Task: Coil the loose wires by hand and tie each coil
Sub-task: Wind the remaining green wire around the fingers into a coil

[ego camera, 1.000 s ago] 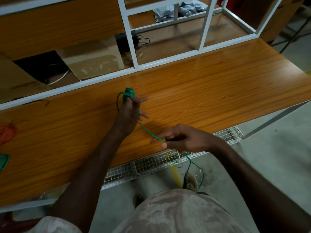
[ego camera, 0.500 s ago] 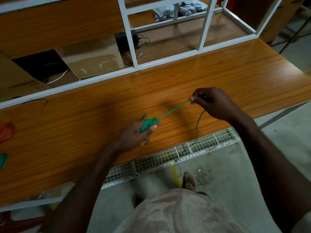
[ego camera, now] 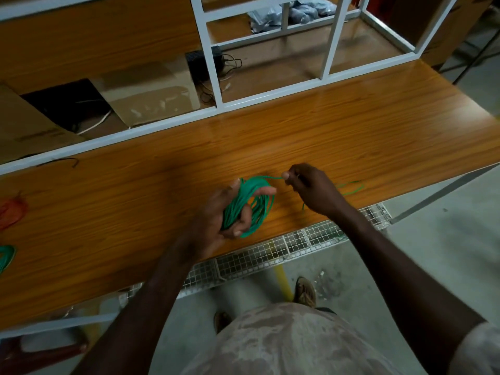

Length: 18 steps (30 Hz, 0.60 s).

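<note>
Head cam, so looks like we're mid-coil: left hand (ego camera: 230,212) has its fingers curled round the green coil (ego camera: 255,209) just above the worktop (ego camera: 351,136), right hand (ego camera: 311,188) pinching the wire's free end (ego camera: 274,177) just past it. Next move, I'd guess, is another wrap, keeping tension, with loose tail (ego camera: 351,188) beyond.

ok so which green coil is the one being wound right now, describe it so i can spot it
Start at the long wooden bench and find the two hands above its front edge. The green coil is the bundle of loops gripped in the left hand, with one strand running to the right hand. The other green coil lies untouched at the bench's far left edge.
</note>
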Tool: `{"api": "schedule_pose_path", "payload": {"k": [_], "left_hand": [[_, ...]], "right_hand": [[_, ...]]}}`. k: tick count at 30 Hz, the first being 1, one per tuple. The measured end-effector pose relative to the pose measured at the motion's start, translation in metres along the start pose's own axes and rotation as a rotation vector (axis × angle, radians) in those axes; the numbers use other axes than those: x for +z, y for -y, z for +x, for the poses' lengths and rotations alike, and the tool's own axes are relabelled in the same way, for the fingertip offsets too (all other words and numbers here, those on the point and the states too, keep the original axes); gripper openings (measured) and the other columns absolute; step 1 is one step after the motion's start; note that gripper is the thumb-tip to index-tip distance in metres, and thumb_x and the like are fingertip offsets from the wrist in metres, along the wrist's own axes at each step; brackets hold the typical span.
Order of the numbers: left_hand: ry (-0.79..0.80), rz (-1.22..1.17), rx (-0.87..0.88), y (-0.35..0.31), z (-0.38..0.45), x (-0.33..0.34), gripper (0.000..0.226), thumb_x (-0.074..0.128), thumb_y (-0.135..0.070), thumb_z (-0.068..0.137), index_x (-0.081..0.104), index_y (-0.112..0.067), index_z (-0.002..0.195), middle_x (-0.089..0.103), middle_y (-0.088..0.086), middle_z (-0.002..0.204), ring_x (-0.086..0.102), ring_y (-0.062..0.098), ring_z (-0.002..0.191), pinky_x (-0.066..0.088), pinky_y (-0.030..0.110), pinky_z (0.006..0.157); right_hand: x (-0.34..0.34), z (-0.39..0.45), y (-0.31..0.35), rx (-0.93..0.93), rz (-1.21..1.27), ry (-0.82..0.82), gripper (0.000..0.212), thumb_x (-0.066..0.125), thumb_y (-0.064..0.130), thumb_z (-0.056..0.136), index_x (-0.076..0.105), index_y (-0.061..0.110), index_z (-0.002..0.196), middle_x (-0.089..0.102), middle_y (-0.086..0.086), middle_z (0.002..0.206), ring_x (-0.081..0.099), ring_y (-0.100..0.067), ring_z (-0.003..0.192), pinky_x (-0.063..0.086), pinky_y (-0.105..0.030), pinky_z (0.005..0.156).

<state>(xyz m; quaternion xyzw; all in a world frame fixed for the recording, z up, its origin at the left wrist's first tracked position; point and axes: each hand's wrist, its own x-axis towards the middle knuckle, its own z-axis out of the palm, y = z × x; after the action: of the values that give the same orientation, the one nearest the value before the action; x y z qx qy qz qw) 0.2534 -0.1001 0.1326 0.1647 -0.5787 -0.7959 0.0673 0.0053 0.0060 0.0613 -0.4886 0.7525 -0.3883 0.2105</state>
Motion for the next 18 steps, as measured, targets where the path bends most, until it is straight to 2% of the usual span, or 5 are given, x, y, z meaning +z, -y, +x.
{"api": "schedule_pose_path", "payload": {"k": [5,8,11,14,18], "left_hand": [[-0.089,-0.216,0.166,-0.008,0.017,-0.007,0.084,0.010,-0.062,0.109,0.048,-0.002,0.154,0.063,0.011,0.075,0.032,0.007,0.041,0.027,0.027,0.049],[-0.224,-0.143,0.218,-0.008,0.033,-0.008,0.097,0.015,-0.079,0.097,0.039,-0.007,0.158,0.072,0.020,0.101,0.040,0.011,0.047,0.035,0.028,0.052],[-0.361,0.151,0.263,-0.003,0.045,-0.003,0.099,0.021,-0.088,0.087,0.032,-0.020,0.158,0.076,0.012,0.123,0.049,0.014,0.053,0.041,0.031,0.055],[-0.391,0.500,0.267,0.005,0.048,0.000,0.076,0.027,-0.097,0.081,0.037,-0.057,0.145,0.075,0.005,0.126,0.064,0.019,0.060,0.053,0.037,0.061],[-0.312,1.010,0.086,0.016,0.051,-0.014,0.099,0.024,-0.102,0.081,0.051,-0.029,0.142,0.065,-0.009,0.143,0.071,0.010,0.079,0.060,0.049,0.080]], "right_hand": [[0.031,-0.032,0.018,0.075,0.194,0.152,0.041,0.053,0.041,0.112,0.061,0.021,0.076,0.055,0.001,0.064,0.053,-0.011,0.056,0.045,-0.038,0.058],[0.041,-0.045,0.036,0.096,0.331,0.284,0.032,0.054,0.031,0.113,0.070,0.018,0.089,0.056,0.003,0.065,0.055,-0.011,0.055,0.047,-0.032,0.056],[0.043,-0.054,0.054,0.091,0.389,0.461,0.013,0.064,0.021,0.108,0.072,0.012,0.113,0.064,-0.008,0.065,0.064,-0.015,0.053,0.050,-0.027,0.057],[0.031,-0.054,0.068,0.082,0.360,0.577,0.015,0.076,0.020,0.100,0.076,0.014,0.115,0.072,-0.004,0.067,0.076,-0.033,0.063,0.056,-0.033,0.064],[0.005,-0.050,0.065,0.111,0.264,0.649,0.015,0.077,0.015,0.099,0.079,0.017,0.114,0.073,-0.019,0.081,0.074,-0.026,0.061,0.059,-0.031,0.062]]}}
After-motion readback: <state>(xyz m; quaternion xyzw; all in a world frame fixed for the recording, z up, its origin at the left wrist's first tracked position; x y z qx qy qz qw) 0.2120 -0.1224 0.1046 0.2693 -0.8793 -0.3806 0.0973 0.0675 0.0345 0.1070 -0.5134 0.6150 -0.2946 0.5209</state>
